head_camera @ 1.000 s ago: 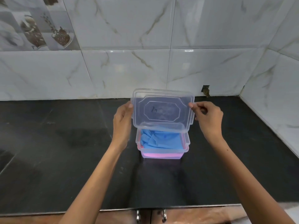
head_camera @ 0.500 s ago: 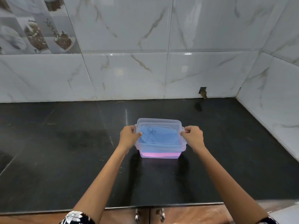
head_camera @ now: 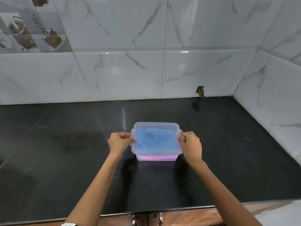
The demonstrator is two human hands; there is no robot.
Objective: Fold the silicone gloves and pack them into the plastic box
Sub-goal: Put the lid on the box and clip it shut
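pinched at each end by left hand (head_camera: 120,143) and right hand (head_camera: 190,145): lid (head_camera: 156,137) on plastic box (head_camera: 156,156), blue glove (head_camera: 154,140) over pink glove (head_camera: 155,157) inside, on black counter (head_camera: 65,160).

plastic box (head_camera: 156,156): clear and colourless, slightly milky at the rim
lid (head_camera: 169,127): clear, with a raised eight-sided outline and a small dark scribble near the middle
blue glove (head_camera: 154,141): light blue, seen through the lid, uppermost layer in the box
pink glove (head_camera: 156,157): pink, a band showing through the front wall below the blue
tabletop (head_camera: 65,160): glossy black with faint pale specks and dull smears
wall tiles (head_camera: 122,70): white marble pattern, grey and brownish-gold veins
decorated tiles (head_camera: 29,30): grey ground, printed brown and white food motifs
cabinet front (head_camera: 187,217): reddish-brown wood tone
handles (head_camera: 160,219): shiny silver metal
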